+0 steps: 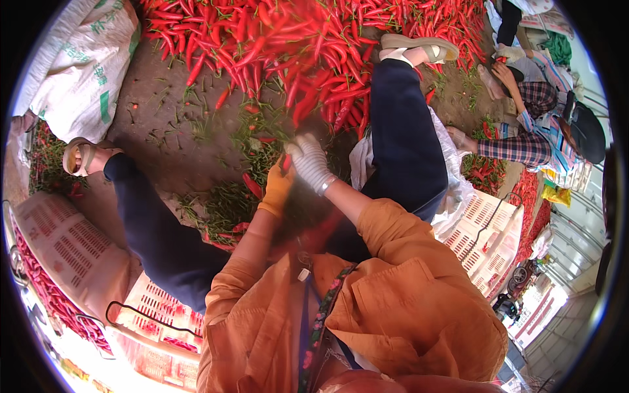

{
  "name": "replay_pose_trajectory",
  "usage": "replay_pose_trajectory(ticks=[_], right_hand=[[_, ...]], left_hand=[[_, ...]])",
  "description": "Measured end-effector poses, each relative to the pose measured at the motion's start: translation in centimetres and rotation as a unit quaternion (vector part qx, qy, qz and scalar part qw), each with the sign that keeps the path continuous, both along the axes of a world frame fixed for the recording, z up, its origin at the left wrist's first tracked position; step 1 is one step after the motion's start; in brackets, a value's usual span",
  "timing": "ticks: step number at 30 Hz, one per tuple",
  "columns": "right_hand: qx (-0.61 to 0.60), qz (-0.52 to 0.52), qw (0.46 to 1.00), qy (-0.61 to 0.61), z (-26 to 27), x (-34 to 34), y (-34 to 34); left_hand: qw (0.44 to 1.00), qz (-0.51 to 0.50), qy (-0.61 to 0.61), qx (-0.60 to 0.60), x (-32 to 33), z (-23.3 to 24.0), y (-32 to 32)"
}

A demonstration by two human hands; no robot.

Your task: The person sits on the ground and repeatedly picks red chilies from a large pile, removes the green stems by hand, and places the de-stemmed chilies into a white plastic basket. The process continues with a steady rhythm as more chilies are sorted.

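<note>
My left hand (279,184), in an orange glove, is closed around a red chili pepper (286,163). Against it, at the pepper's upper end, is my right hand (309,159) in a whitish ribbed glove; its fingers are bent, and whether they pinch the stem cannot be told. Beyond both hands spreads a large heap of red chili peppers (245,44), partly blurred. Green stems (221,209) lie piled below and left of the hands, with a few red peppers among them, one of them (252,185) close to my left wrist.
White woven sacks (88,69) stand upper left. Slotted plastic crates (73,240) are at lower left, and another crate (486,226) is at right. My sandalled feet rest on the floor either side. A co-worker (545,127) in a dark cap sits at right, handling peppers.
</note>
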State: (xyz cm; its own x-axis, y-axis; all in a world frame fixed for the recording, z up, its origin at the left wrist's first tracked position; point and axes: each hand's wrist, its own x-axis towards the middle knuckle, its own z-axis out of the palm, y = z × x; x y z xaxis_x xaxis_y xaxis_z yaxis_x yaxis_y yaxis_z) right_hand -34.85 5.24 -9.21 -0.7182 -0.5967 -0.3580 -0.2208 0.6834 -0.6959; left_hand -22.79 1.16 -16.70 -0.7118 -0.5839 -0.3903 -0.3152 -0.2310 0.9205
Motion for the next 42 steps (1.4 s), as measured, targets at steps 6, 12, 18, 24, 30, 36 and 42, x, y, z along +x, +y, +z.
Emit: replay_pose_trajectory(ticks=[6, 12, 18, 24, 30, 36, 42], right_hand=[[-0.136, -0.285, 0.888, -0.334, 0.5, 2.8, 0.7], [-0.144, -0.295, 0.858, -0.394, -0.4, 2.6, 0.6], [0.108, -0.035, 0.992, 0.063, -2.3, -5.5, -1.9], [0.211, 0.076, 0.971, 0.079, -4.4, -4.1, -2.7], [0.167, 0.237, 0.936, 0.199, -2.4, -6.2, 2.5], [0.258, 0.293, 0.864, 0.319, -4.1, -12.6, -2.7], [0.182, 0.367, 0.851, 0.328, -2.7, -12.2, -1.9]], left_hand=[[0.995, -0.052, 0.006, -0.088, 0.4, 4.8, 0.2], [0.966, -0.149, -0.059, -0.205, 1.6, 5.4, -0.6], [0.974, 0.127, -0.001, 0.188, 2.7, 4.0, 0.2], [0.928, 0.194, 0.018, 0.319, 3.7, 0.2, -1.9], [0.907, 0.257, -0.032, 0.332, 4.6, -2.0, -1.8], [0.910, 0.245, 0.007, 0.333, 4.7, -0.5, -2.6], [0.923, 0.210, 0.007, 0.324, 2.9, 1.8, -3.0]])
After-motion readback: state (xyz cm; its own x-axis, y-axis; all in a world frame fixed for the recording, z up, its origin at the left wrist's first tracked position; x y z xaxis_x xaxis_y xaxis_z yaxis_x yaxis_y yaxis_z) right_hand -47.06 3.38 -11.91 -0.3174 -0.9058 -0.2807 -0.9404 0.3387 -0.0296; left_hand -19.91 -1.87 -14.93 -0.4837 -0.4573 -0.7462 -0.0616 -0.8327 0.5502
